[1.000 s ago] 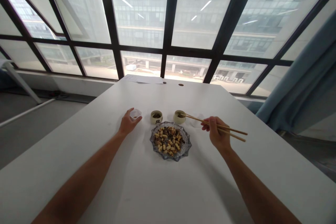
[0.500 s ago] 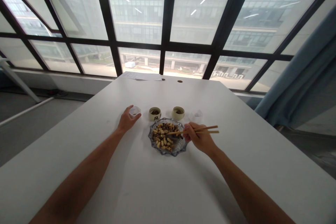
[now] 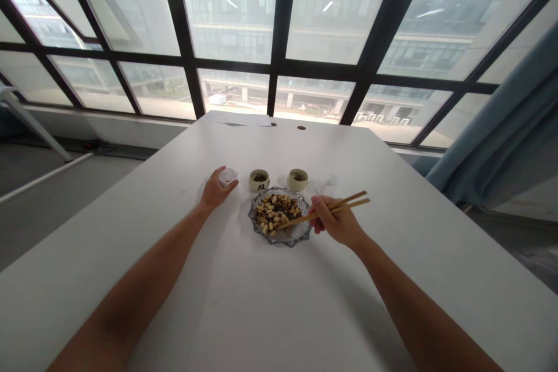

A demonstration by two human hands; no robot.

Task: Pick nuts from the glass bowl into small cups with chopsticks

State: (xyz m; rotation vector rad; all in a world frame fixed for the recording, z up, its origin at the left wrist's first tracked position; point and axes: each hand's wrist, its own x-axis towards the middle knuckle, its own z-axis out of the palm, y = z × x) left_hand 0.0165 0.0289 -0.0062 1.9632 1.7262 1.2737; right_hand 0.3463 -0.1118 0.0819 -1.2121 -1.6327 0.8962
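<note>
My left hand (image 3: 215,190) has thumb and fingers around a small clear plastic cup (image 3: 228,178) on the white table. In my right hand (image 3: 340,222) is a pair of wooden chopsticks (image 3: 300,220), their tips low among the food in a scalloped glass plate (image 3: 301,235). Peanuts (image 3: 267,218) and dark slender pieces (image 3: 285,204) lie mixed in that plate, mostly left and at the back. Just behind it stand two cream bowls, a left bowl (image 3: 258,186) with a dark character and a right bowl (image 3: 297,185); both hold something dark.
Another clear plastic cup (image 3: 326,187) stands behind my right hand. Papers (image 3: 238,120) lie at the table's far edge, near two round holes. Beyond the white table (image 3: 261,302) are large windows, with a blue curtain (image 3: 492,133) on the right.
The chopstick tips have moved down toward the plate's near side, and the peanuts there sit farther left and back. My left hand stays on the cup. The view has tilted slightly.
</note>
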